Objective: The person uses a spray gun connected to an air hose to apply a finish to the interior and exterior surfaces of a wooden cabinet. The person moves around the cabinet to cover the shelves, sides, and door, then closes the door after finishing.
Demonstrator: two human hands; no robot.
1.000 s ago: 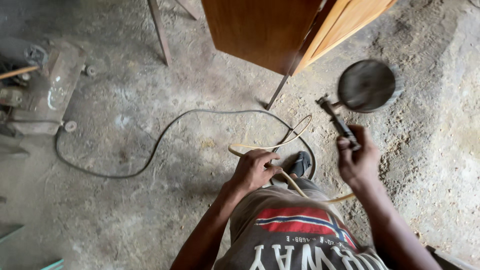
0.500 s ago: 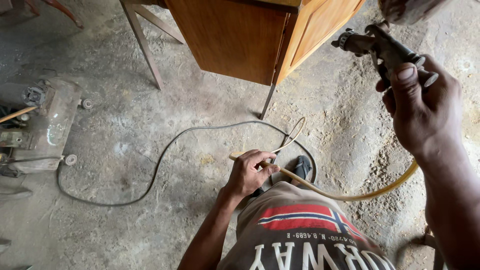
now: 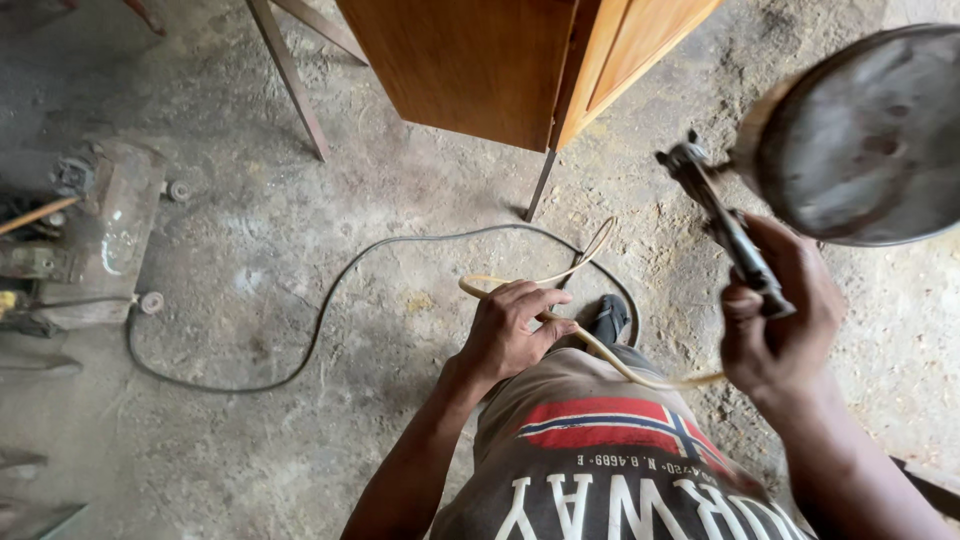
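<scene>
The right hand [image 3: 775,325] grips the spray gun [image 3: 722,228], its long axis tilted up-left, cup [image 3: 868,135] alongside. The left hand [image 3: 508,333] pinches the yellow hose [image 3: 610,357] near the wooden cabinet [image 3: 520,60], bare concrete floor [image 3: 250,420] to the left.

Wooden cabinet [image 3: 500,60] stands ahead on the floor [image 3: 300,440], compressor [image 3: 90,235] far left, black cable [image 3: 330,300] looping between them.

The right hand [image 3: 775,325] has come down from beside the wooden cabinet [image 3: 500,60] to a lower spot to its right, turning the spray gun [image 3: 725,225] so that its round metal cup [image 3: 865,135] now looms large, face-on, right of the cabinet.
</scene>
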